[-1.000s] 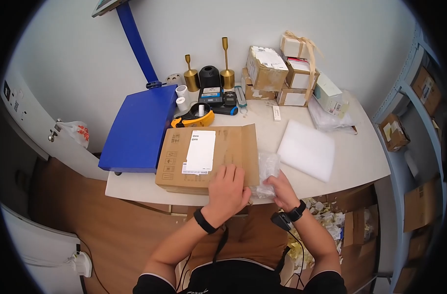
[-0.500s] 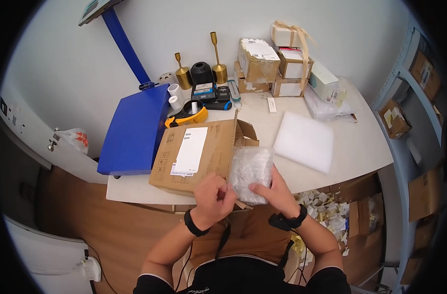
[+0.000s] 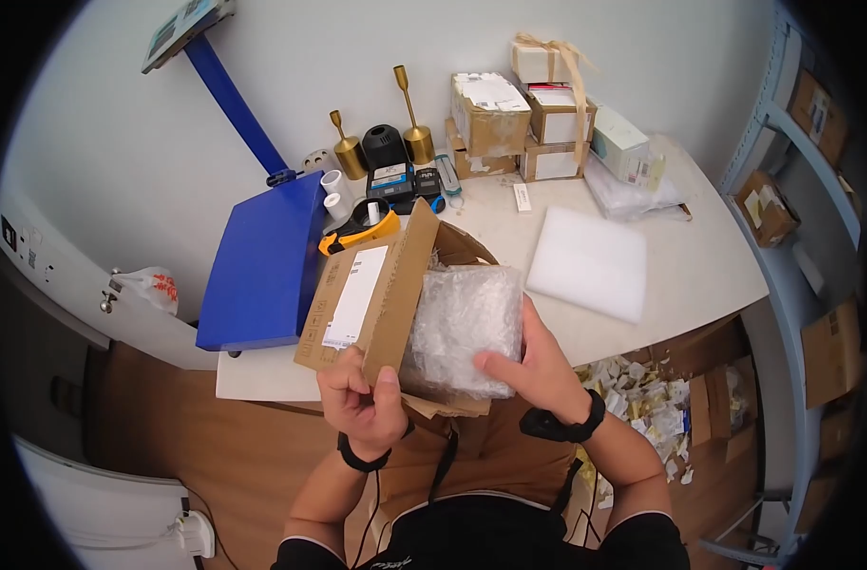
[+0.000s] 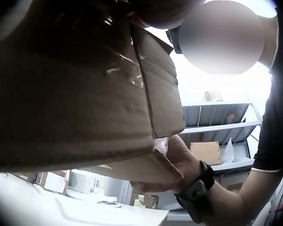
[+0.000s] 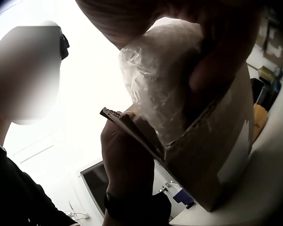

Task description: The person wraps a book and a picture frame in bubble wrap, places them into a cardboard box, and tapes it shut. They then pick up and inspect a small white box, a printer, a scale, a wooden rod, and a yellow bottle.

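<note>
An open cardboard box (image 3: 343, 294) with a white label stands tilted at the table's front edge, its opening toward the right. My left hand (image 3: 362, 404) pinches the near corner of a raised flap (image 3: 400, 294), thumb on one face and fingers curled behind. A bubble-wrapped package (image 3: 466, 328) lies at the opening, partly inside. My right hand (image 3: 552, 366) holds it from the right, thumb on top and fingers hidden beneath. Clear wrap (image 5: 153, 80) bulges out past the carton's edge in the right wrist view.
Left of the box stands a blue platform scale (image 3: 262, 261). A white foam sheet (image 3: 590, 261) lies to the right. Behind are a yellow tape dispenser (image 3: 362, 233), gold candlesticks (image 3: 417, 142) and stacked boxes (image 3: 490, 114). Paper scraps (image 3: 642, 408) cover the floor at right.
The box has tilted and its opening has turned toward me. My left hand has moved left from its top to the flap. The bubble-wrapped package has come left, into the opening, with my right hand.
</note>
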`<state>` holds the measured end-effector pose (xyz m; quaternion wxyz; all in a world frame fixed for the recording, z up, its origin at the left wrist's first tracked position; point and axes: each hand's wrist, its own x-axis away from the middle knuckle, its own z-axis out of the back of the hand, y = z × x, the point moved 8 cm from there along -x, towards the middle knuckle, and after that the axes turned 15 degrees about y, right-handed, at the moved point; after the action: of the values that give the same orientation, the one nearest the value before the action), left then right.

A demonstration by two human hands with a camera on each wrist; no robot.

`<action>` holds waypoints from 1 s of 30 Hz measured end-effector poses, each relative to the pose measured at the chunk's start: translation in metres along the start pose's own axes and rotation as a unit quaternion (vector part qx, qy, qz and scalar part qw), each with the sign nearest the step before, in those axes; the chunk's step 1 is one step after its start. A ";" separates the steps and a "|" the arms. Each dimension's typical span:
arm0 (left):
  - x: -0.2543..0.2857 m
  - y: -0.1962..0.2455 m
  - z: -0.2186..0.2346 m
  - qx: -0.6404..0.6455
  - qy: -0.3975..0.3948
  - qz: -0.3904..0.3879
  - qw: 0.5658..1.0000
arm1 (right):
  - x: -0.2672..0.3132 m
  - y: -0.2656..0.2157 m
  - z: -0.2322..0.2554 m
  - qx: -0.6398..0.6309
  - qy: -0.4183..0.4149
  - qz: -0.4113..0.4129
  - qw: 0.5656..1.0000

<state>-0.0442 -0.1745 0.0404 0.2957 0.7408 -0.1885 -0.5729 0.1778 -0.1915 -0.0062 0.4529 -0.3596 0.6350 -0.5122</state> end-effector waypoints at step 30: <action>0.041 -0.014 -0.056 0.018 -0.168 -0.113 0.979 | -0.036 0.069 -0.068 0.242 -0.252 0.214 0.912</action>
<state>0.0204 -0.1771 0.0106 0.1800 0.6560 -0.1610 -0.7151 0.1262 -0.1218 -0.0614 0.7700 -0.2115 0.4181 -0.4330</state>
